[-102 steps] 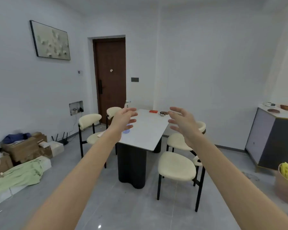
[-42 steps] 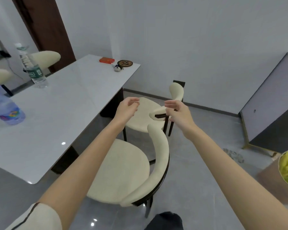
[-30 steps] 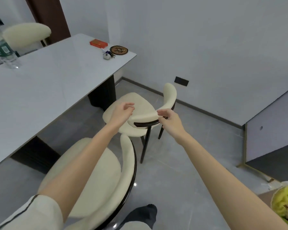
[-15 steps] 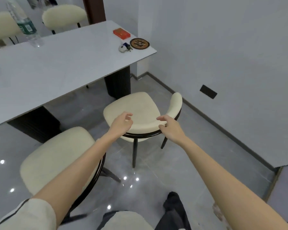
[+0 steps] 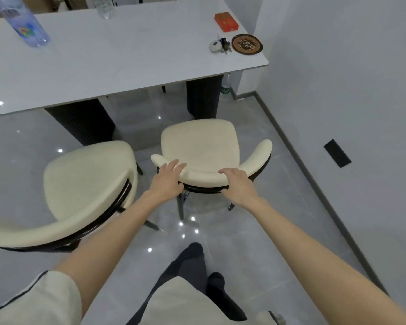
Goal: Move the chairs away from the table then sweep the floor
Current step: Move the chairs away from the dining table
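Observation:
A cream chair (image 5: 201,143) with black legs stands before the white table (image 5: 108,64), its curved backrest toward me. My left hand (image 5: 168,179) lies over the left part of that backrest, fingers on top and thumb under. My right hand (image 5: 238,184) grips the right part the same way. A second cream chair (image 5: 85,181) stands to the left, its backrest sweeping across the lower left. The grey tiled floor (image 5: 256,242) shines around both chairs.
The table carries two water bottles (image 5: 25,25), a red box (image 5: 226,21), keys (image 5: 220,46) and a round dish (image 5: 247,43). A wall (image 5: 349,78) with a dark baseboard runs close on the right. A bottle (image 5: 225,88) stands by the table's black leg. My legs show at the bottom.
I have walked up to the table and stepped behind the right chair. Both hands came down from mid-air and settled onto its backrest.

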A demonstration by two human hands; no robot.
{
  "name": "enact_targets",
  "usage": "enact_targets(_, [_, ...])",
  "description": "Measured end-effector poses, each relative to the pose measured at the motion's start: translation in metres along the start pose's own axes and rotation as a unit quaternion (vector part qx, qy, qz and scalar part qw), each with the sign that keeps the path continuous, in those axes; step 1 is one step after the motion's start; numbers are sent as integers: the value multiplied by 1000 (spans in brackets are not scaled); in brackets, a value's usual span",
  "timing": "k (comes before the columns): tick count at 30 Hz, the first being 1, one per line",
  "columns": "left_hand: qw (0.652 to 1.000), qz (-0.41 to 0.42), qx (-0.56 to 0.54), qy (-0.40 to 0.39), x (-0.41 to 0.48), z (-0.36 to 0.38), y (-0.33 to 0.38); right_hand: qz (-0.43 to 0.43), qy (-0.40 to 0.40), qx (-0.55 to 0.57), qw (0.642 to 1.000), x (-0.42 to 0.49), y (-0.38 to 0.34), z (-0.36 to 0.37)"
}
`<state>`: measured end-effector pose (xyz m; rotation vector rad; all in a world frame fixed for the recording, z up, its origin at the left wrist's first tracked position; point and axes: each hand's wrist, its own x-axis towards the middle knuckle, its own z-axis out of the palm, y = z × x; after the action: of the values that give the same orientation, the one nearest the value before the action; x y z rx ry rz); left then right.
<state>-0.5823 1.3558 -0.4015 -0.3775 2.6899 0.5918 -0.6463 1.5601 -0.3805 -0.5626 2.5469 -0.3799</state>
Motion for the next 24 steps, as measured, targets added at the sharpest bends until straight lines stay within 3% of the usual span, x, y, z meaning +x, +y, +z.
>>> enact_targets(11, [983,-45,160,-79,90,35,-18,-59,-124,-154,978,99,28,33])
enact_targets(24, [991,-63,111,-38,105,51,-12,-150,-164,-255,941,129,39,33])
